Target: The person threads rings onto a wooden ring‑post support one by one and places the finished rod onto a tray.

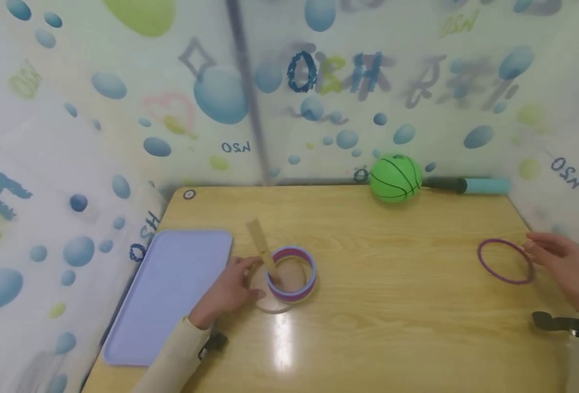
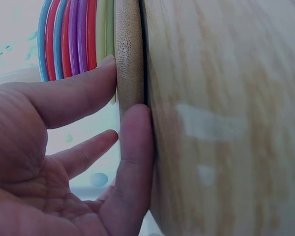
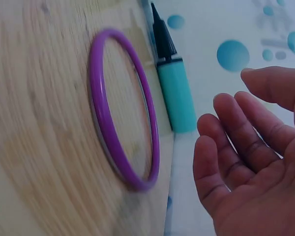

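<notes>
My left hand (image 1: 230, 289) is at a round wooden ring-toss stand, its thumb and a finger gripping the edge of the wooden base (image 2: 130, 54). The stand's peg (image 1: 262, 245) rises inside a stack of rings (image 1: 291, 292), coloured blue, red, purple and yellow-green. My right hand (image 1: 566, 265) is near the table's right side with its fingers loosely bent and nothing in them. A purple ring (image 3: 104, 105) is beside that hand; the right wrist view shows a gap between them. Whether this ring lies flat on the table I cannot tell.
A pale blue tray (image 1: 171, 289) lies at the left. Along the back edge are a green ball (image 1: 396, 178) and a turquoise hand pump (image 1: 485, 186) with a black nozzle. Patterned walls stand behind the wooden table (image 1: 392, 327) and at both sides.
</notes>
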Demonstrator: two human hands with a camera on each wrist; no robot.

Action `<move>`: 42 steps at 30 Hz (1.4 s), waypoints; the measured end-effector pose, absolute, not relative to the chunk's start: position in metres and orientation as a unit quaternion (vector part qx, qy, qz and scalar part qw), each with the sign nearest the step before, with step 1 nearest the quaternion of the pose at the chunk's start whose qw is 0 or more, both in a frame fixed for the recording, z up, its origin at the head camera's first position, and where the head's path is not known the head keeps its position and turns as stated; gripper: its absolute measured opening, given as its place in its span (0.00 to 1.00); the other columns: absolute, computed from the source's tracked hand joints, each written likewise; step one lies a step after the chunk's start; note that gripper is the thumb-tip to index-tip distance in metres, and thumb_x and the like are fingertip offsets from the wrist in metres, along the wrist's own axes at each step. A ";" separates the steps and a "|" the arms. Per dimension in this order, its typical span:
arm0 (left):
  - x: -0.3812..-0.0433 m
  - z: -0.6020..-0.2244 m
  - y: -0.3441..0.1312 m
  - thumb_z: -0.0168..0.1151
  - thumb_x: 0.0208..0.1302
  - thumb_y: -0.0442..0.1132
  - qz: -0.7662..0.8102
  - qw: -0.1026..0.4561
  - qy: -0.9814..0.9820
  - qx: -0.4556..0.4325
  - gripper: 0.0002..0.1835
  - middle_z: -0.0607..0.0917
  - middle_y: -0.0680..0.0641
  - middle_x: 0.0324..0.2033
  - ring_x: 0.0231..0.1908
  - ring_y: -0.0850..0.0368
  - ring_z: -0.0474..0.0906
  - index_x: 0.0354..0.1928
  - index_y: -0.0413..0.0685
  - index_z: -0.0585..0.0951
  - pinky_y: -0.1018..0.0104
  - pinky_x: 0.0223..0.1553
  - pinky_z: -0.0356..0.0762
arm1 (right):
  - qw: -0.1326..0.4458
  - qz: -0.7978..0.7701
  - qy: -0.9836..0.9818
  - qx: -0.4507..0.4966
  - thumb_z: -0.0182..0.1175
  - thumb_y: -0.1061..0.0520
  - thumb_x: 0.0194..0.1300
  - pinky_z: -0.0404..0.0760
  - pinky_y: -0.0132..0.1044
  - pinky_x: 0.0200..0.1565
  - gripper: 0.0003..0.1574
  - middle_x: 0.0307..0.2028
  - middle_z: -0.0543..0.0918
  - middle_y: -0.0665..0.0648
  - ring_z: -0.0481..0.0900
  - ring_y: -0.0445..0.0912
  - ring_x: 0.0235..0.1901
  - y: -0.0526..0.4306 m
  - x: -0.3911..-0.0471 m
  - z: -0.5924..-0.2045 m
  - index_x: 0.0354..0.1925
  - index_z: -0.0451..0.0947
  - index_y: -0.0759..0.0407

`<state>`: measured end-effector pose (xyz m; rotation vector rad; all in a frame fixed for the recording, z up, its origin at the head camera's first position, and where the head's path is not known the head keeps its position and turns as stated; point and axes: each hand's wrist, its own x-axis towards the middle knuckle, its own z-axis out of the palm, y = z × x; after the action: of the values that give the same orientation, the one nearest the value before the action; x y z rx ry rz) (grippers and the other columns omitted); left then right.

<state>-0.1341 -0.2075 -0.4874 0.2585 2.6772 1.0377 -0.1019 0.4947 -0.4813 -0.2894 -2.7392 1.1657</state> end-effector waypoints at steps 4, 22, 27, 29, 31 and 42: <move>-0.136 -0.485 -0.207 0.83 0.51 0.39 0.354 0.126 0.921 0.102 0.43 0.76 0.39 0.51 0.43 0.51 0.75 0.72 0.54 0.77 0.56 0.46 0.78 | 0.068 0.414 -0.901 -0.108 0.59 0.52 0.80 0.70 0.16 0.33 0.17 0.38 0.70 0.10 0.71 0.16 0.33 0.512 -0.098 -0.486 0.51 0.74 0.22; -0.129 -0.485 -0.209 0.84 0.51 0.40 0.357 0.130 0.920 0.100 0.42 0.75 0.41 0.49 0.42 0.52 0.73 0.71 0.54 0.78 0.56 0.45 0.78 | -0.002 0.235 -0.967 -0.101 0.66 0.52 0.73 0.71 0.32 0.34 0.33 0.46 0.83 0.81 0.77 0.31 0.29 0.515 -0.106 -0.500 0.59 0.74 0.80; -0.130 -0.484 -0.208 0.84 0.51 0.40 0.354 0.127 0.921 0.099 0.42 0.75 0.41 0.50 0.42 0.53 0.73 0.71 0.54 0.78 0.55 0.45 0.78 | -0.017 0.204 -0.974 -0.092 0.66 0.59 0.69 0.74 0.52 0.39 0.24 0.44 0.84 0.81 0.82 0.73 0.40 0.506 -0.113 -0.495 0.53 0.79 0.79; -0.130 -0.484 -0.207 0.83 0.52 0.39 0.353 0.130 0.921 0.095 0.42 0.75 0.41 0.50 0.42 0.53 0.73 0.71 0.54 0.78 0.56 0.45 0.78 | -0.018 0.207 -0.974 -0.086 0.66 0.60 0.69 0.73 0.45 0.38 0.22 0.43 0.85 0.80 0.83 0.67 0.35 0.505 -0.112 -0.492 0.51 0.80 0.79; -0.129 -0.485 -0.207 0.83 0.52 0.39 0.352 0.131 0.922 0.095 0.42 0.75 0.41 0.50 0.42 0.53 0.73 0.71 0.54 0.78 0.56 0.45 0.78 | -0.020 0.221 -0.971 -0.085 0.66 0.59 0.70 0.70 0.36 0.36 0.22 0.43 0.86 0.79 0.83 0.46 0.31 0.504 -0.109 -0.491 0.52 0.80 0.79; -0.128 -0.480 -0.207 0.83 0.52 0.39 0.348 0.132 0.923 0.094 0.41 0.75 0.40 0.51 0.42 0.52 0.74 0.71 0.54 0.78 0.55 0.46 0.78 | -0.026 0.322 -0.946 -0.042 0.66 0.58 0.74 0.79 0.24 0.31 0.28 0.30 0.80 0.25 0.77 0.24 0.28 0.494 -0.105 -0.491 0.55 0.77 0.84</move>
<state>-0.1277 -0.2066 -0.4803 0.2719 2.6805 1.0101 -0.1048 0.4941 -0.4909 -0.1357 -3.0196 1.0276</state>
